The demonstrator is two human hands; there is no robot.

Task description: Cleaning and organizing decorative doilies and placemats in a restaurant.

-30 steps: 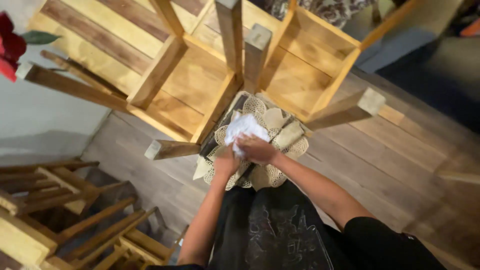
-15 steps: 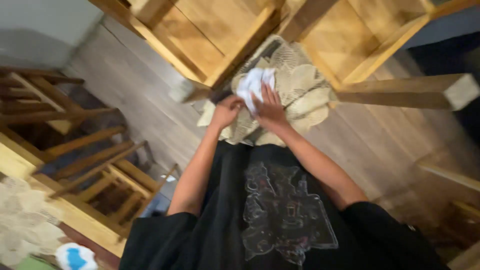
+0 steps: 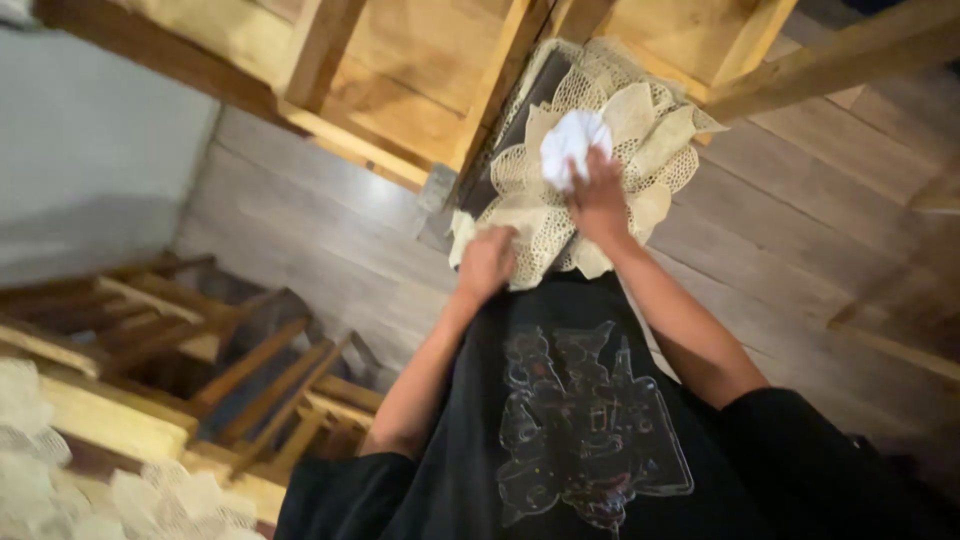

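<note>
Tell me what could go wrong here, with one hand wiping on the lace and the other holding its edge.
1. The white cloth under the right hand could snag the openwork of the lace doily and bunch or tear it.
2. The left hand grips the doily's hanging edge; a pull might drag it off the dark surface.
3. Upturned wooden chair legs crowd close by, so a wide stroke may knock one.

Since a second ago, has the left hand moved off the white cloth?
Yes. The left hand has slid back to the lace mat's near edge; the right hand alone presses the white cloth.
</note>
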